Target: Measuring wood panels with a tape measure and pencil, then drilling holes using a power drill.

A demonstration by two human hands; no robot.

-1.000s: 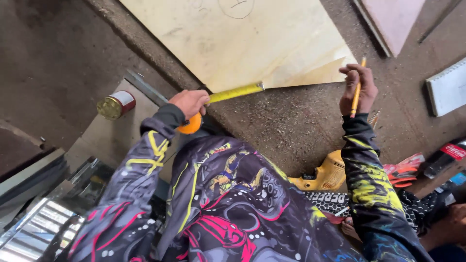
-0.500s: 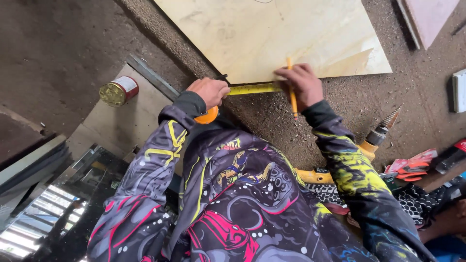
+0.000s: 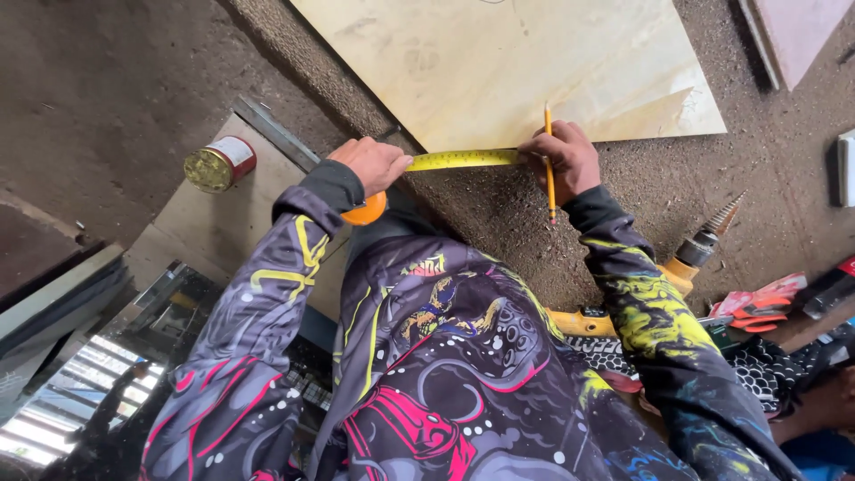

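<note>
Since the frame a second ago, the right hand (image 3: 565,160) has come in from the right of the frame to the yellow tape blade (image 3: 463,159), its yellow pencil (image 3: 549,165) now standing across the blade at the near edge of the pale plywood sheet (image 3: 534,62). That hand's grip pinches the pencil, tip toward the top of the frame. The left hand (image 3: 370,165) is closed around the orange tape measure case (image 3: 367,210). The blade's long axis runs left to right across centre frame, between the two hands. At left a small round red-sided tin (image 3: 219,164) lies on its side, closed gold end showing, contents hidden.
</note>
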